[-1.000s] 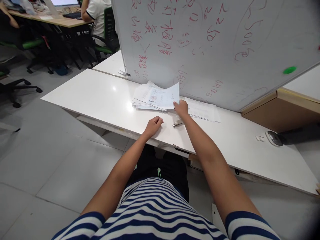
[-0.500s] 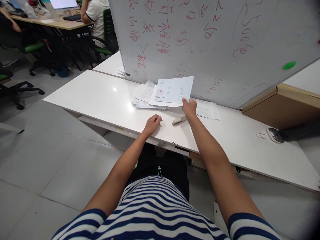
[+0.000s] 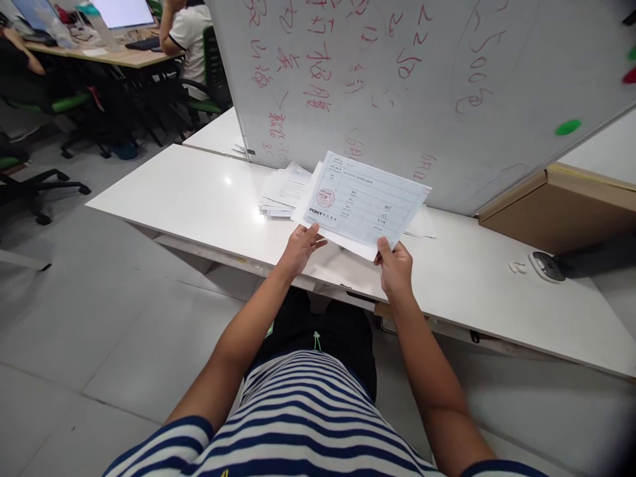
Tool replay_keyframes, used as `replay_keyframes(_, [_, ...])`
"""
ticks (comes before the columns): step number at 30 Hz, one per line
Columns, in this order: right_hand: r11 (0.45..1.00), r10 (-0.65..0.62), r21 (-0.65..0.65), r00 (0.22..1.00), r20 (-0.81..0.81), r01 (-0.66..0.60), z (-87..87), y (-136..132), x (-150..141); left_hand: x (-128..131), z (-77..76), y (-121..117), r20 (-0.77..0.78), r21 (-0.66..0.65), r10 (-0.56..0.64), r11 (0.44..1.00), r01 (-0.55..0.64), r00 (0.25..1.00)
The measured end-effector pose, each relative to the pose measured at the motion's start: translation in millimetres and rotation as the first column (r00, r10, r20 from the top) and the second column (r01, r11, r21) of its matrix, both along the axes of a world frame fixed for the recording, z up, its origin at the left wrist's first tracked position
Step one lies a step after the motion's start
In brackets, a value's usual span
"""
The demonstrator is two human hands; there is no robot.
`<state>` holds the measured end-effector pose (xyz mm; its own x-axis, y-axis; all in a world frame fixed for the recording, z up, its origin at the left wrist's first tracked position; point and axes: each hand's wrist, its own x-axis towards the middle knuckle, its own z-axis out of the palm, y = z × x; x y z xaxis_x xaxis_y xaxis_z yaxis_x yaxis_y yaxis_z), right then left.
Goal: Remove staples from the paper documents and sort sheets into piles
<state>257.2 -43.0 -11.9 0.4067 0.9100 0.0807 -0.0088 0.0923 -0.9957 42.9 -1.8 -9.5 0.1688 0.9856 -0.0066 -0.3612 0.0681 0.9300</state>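
"where are the printed sheets [image 3: 368, 200]?"

"tilted above the surface [image 3: 159, 182], partly hiding the paper pile [image 3: 283, 189] from view. your right hand [image 3: 397, 270] has its fingers closed on their near edge, toward the right."

"and my left hand [image 3: 297, 252]?"

"its thumb is at the near left corner, other fingers spread; i can't tell if they grip."

"how will they handle?"

"light, floppy, likely to slip apart or crease, so pinch both near corners gently."
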Motion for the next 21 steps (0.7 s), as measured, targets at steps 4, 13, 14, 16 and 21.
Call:
replay_keyframes(4, [0.998,-0.044,0.030,0.995,-0.091,0.047,-17.0,-37.6,-4.5,9.7,-6.4,-18.0,0.022,-0.102,0.065,0.993,-0.062,0.998])
replay_keyframes(13, [0.950,0.262,-0.100,0.930,-0.257,-0.295,-18.1,-76.1,43.4,16.1,-17.9,-62.2,-0.126,-0.117,-0.105,0.989,0.090,0.986])
replay_keyframes(14, [0.954,0.256,-0.086,0.928,-0.269,-0.288,-15.4,-75.9,48.0,16.4,-19.0,-63.4,-0.116,-0.129,-0.133,0.985,0.117,0.984])
replay_keyframes(16, [0.960,0.251,-0.053,0.928,-0.275,-0.276,-10.7,-74.5,51.5,18.2,-20.0,-64.2,-0.077,-0.159,-0.179,0.973,0.165,0.981])
replay_keyframes(21, [0.975,0.213,0.000,0.930,-0.299,-0.223,-7.6,-73.5,38.9,27.1,-16.0,-62.7,0.083,-0.220,-0.223,0.946,0.236,0.971])
